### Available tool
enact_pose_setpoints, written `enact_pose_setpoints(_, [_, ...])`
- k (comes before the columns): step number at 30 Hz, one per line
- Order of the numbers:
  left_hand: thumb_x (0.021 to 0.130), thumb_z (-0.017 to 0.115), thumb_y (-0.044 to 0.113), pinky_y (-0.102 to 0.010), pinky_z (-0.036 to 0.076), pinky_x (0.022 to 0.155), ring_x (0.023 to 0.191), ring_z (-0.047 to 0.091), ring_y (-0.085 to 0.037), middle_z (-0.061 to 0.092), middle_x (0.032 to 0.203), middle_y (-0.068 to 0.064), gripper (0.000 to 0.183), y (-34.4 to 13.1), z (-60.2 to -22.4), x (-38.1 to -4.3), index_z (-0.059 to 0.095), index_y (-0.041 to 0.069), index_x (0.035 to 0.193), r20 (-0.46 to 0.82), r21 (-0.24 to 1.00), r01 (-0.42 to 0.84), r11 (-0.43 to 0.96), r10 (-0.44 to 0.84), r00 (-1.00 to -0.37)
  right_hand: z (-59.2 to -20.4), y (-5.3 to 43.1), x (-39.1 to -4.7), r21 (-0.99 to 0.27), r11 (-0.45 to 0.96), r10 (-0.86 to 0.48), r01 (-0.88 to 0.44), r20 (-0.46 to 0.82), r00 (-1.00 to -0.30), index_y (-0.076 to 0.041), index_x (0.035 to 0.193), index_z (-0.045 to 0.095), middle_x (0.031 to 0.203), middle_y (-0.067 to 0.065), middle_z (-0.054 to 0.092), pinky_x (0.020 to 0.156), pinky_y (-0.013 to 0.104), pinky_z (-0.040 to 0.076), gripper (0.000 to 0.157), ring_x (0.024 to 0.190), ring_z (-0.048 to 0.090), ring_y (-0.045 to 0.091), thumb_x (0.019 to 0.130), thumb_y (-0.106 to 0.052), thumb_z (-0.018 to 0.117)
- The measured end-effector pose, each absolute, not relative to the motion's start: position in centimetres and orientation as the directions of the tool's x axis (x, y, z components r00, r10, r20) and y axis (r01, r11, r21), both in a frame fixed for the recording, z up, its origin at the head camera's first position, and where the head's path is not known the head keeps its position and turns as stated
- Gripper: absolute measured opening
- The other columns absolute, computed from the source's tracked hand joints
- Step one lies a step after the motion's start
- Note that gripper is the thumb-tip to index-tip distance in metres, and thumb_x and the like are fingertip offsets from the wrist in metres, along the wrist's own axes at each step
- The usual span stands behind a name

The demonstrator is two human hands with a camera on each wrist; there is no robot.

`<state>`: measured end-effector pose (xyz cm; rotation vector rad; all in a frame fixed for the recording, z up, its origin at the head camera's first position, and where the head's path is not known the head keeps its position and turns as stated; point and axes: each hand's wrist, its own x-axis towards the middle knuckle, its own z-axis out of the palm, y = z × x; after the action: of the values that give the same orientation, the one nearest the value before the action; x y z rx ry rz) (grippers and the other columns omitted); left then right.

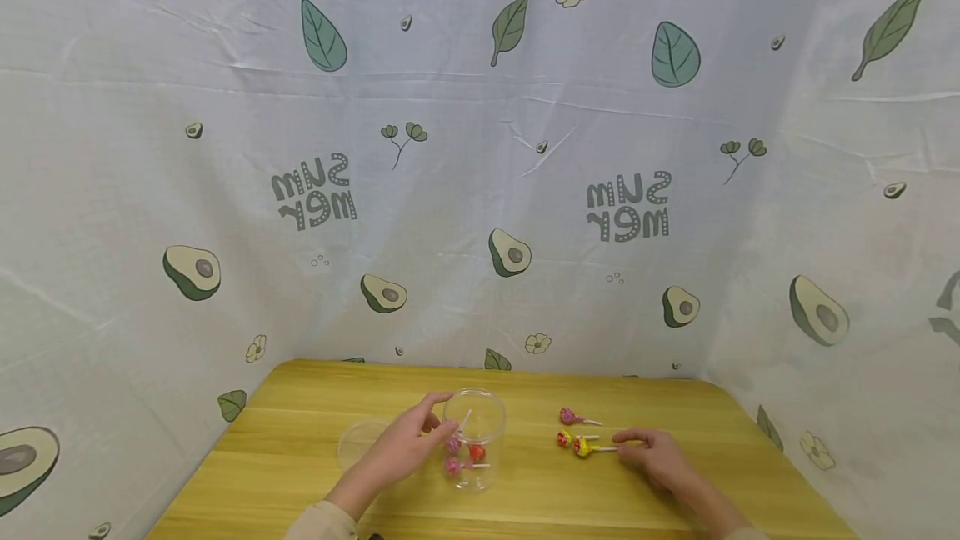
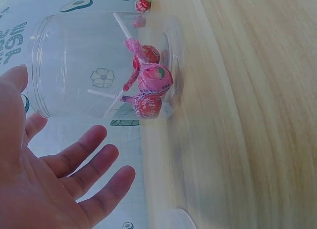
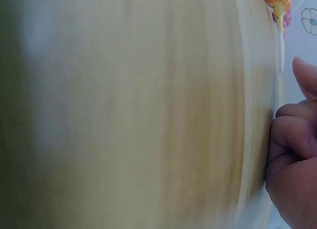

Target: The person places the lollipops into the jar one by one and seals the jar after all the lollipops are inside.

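Note:
A clear plastic jar (image 1: 480, 432) stands upright on the table with three lollipops in it: a pink one (image 2: 154, 79) and two red ones (image 2: 147, 106). My left hand (image 1: 405, 444) holds the jar by its rim between thumb and index finger, while the other fingers (image 2: 106, 189) spread away from the wall. On the right lie a yellow lollipop (image 1: 582, 447), a red-and-yellow one (image 1: 564, 438) and a pink one (image 1: 567, 416). My right hand (image 1: 656, 457) is low on the table, thumb and index finger apart right at the end of the yellow lollipop's stick, its other fingers curled under.
A clear round lid (image 1: 352, 440) lies on the wooden table (image 1: 300, 457) left of the jar, partly behind the left hand. White printed cloth (image 1: 465, 190) rises behind the table and along both sides.

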<state>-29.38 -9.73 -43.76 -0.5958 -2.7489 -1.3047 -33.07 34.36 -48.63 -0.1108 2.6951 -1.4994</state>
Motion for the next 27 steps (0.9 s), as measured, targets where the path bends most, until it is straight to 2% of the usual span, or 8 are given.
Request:
enact_pose_setpoints(7, [0.101, 0.05, 0.057, -0.037, 0.046, 0.074, 0.089, 0.057, -0.013, 0.062, 0.099, 0.003, 0.059, -9.7, -43.5, -29.3, 0.045, 0.024, 0.149, 0.202, 0.735, 0.361, 0.574, 0.323, -0.925, -48.7, 34.4, -33.3, -0.843, 0.536, -0.087, -0.043, -0.004, -0.996, 0.005, 0.113, 0.07, 0.052, -0.011, 0.033, 0.041, 0.018, 0.029, 0.031, 0.04, 0.028, 0.002, 0.089, -0.015, 0.072])
enact_pose_setpoints(12, [0.101, 0.051, 0.056, -0.038, 0.046, 0.074, 0.089, 0.057, -0.014, 0.062, 0.099, 0.002, 0.058, -9.7, -43.3, -29.1, 0.045, 0.024, 0.149, 0.198, 0.736, 0.362, 0.572, 0.329, -0.923, -48.9, 34.2, -33.3, -0.843, 0.538, -0.042, -0.018, -0.006, -0.999, 0.005, 0.108, 0.072, 0.055, -0.007, 0.047, 0.041, 0.019, 0.03, 0.026, 0.041, 0.029, 0.003, 0.088, -0.012, 0.072])
enact_pose_setpoints(15, [0.101, 0.05, 0.056, -0.038, 0.046, 0.074, 0.089, 0.057, -0.014, 0.062, 0.099, 0.002, 0.058, -9.6, -43.2, -29.1, 0.045, 0.024, 0.149, 0.202, 0.73, 0.367, 0.576, 0.332, -0.922, -48.9, 34.0, -33.4, -0.838, 0.546, -0.013, -0.004, -0.004, -1.0, 0.004, 0.106, 0.073, 0.063, -0.003, 0.057, 0.041, 0.02, 0.03, 0.023, 0.042, 0.029, 0.003, 0.088, -0.011, 0.072])
enact_pose_setpoints(19, [0.101, 0.05, 0.056, -0.038, 0.046, 0.074, 0.091, 0.057, -0.014, 0.063, 0.1, 0.002, 0.058, -9.6, -43.3, -29.1, 0.045, 0.024, 0.149, 0.209, 0.726, 0.372, 0.578, 0.329, -0.921, -48.9, 33.7, -33.5, -0.823, 0.567, 0.027, 0.009, 0.008, -1.0, 0.001, 0.102, 0.075, 0.075, 0.002, 0.064, 0.042, 0.02, 0.03, 0.019, 0.043, 0.03, 0.005, 0.087, -0.011, 0.073])
enact_pose_setpoints(25, [0.1, 0.049, 0.058, -0.036, 0.046, 0.073, 0.09, 0.057, -0.013, 0.063, 0.1, 0.004, 0.06, -9.6, -43.7, -29.2, 0.045, 0.023, 0.149, 0.203, 0.717, 0.361, 0.596, 0.317, -0.927, -48.8, 33.1, -33.3, -0.808, 0.589, 0.045, -0.01, 0.046, -0.998, 0.003, 0.095, 0.075, 0.09, 0.008, 0.07, 0.057, 0.023, 0.04, 0.015, 0.065, 0.05, 0.011, 0.083, -0.005, 0.076])
enact_pose_setpoints(27, [0.1, 0.05, 0.059, -0.036, 0.046, 0.074, 0.091, 0.056, -0.014, 0.063, 0.1, 0.004, 0.062, -9.6, -43.7, -29.3, 0.045, 0.022, 0.149, 0.198, 0.718, 0.357, 0.598, 0.316, -0.928, -48.7, 33.0, -33.3, -0.799, 0.601, 0.042, -0.021, 0.058, -0.997, 0.004, 0.093, 0.074, 0.092, 0.009, 0.07, 0.062, 0.023, 0.042, 0.014, 0.071, 0.052, 0.013, 0.082, -0.004, 0.076])
